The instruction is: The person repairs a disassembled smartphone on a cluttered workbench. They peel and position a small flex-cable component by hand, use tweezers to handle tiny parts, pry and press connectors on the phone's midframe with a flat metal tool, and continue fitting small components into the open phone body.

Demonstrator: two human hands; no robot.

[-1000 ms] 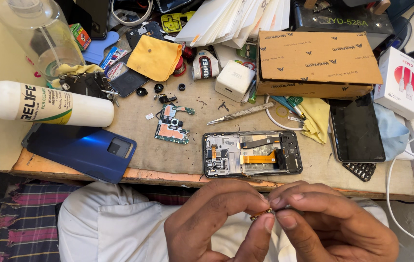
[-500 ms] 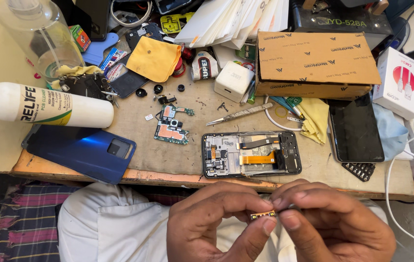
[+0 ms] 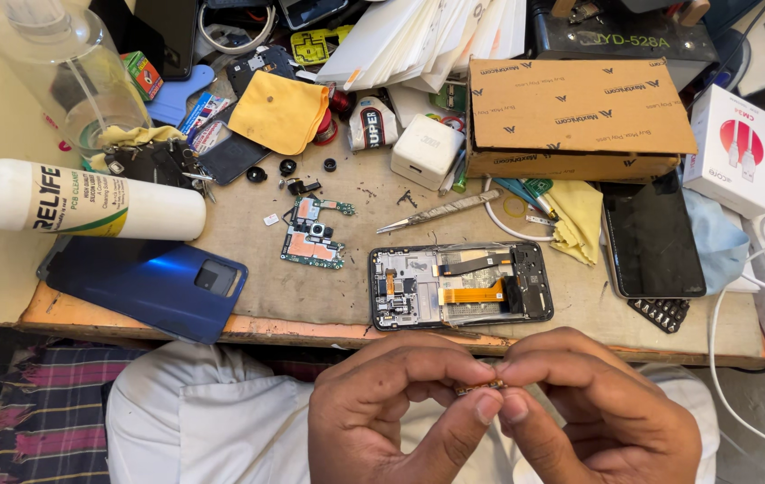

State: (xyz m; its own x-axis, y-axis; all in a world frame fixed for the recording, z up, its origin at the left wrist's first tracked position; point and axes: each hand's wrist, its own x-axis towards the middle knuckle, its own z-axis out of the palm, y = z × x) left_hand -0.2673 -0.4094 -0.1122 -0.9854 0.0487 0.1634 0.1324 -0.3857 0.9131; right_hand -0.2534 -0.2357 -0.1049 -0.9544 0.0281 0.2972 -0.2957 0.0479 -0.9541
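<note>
Below the table's front edge, over my lap, my left hand (image 3: 396,412) and my right hand (image 3: 593,408) meet fingertip to fingertip. Both pinch one tiny brownish part (image 3: 479,388) between thumbs and forefingers; most of it is hidden by the fingers. Just above the hands an opened phone body (image 3: 460,285) lies flat on the table with an orange flex cable showing. A green circuit board (image 3: 312,231) lies to its left, and metal tweezers (image 3: 436,212) rest behind it.
A blue phone back cover (image 3: 145,285) lies at the front left beside a white bottle on its side (image 3: 86,199). A cardboard box (image 3: 575,116), white charger (image 3: 425,149), yellow cloths (image 3: 279,111), a black screen panel (image 3: 653,237) and white cables (image 3: 759,358) crowd the back and right.
Both hands have closed tighter around the small part and shifted slightly; the fingertips cover more of it now. Nothing on the table has moved.
</note>
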